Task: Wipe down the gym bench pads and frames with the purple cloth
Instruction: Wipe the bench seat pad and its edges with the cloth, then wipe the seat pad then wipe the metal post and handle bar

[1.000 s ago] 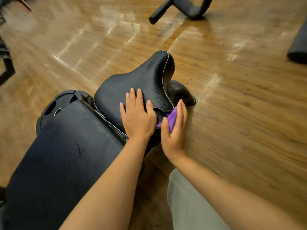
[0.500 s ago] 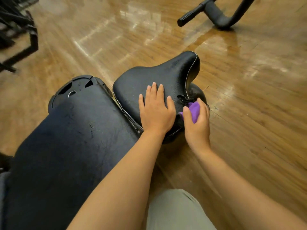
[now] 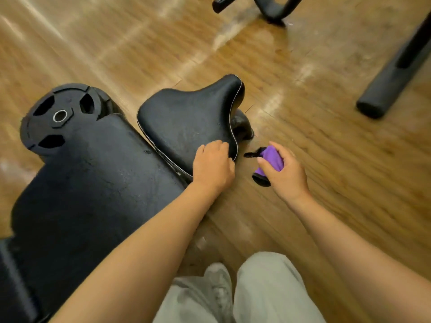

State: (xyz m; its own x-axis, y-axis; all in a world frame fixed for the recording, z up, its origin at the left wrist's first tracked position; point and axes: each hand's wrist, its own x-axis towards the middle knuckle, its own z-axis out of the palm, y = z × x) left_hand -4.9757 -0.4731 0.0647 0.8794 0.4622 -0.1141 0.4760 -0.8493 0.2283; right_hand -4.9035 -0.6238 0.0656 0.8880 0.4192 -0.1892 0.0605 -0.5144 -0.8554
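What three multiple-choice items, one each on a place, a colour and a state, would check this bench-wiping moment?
1. Where is the weight plate?
A. beside the long bench pad, on its far left
B. on the seat pad
C. in the right hand

2. What colour is the cloth?
A. green
B. purple
C. white

3. What is the left hand doing?
A. holding the cloth
B. hanging free
C. resting on the seat pad

Key: 1 A, the plate stands at the long pad's corner. 2 B, purple shows inside the right hand. 3 C, it lies on the seat pad's near edge.
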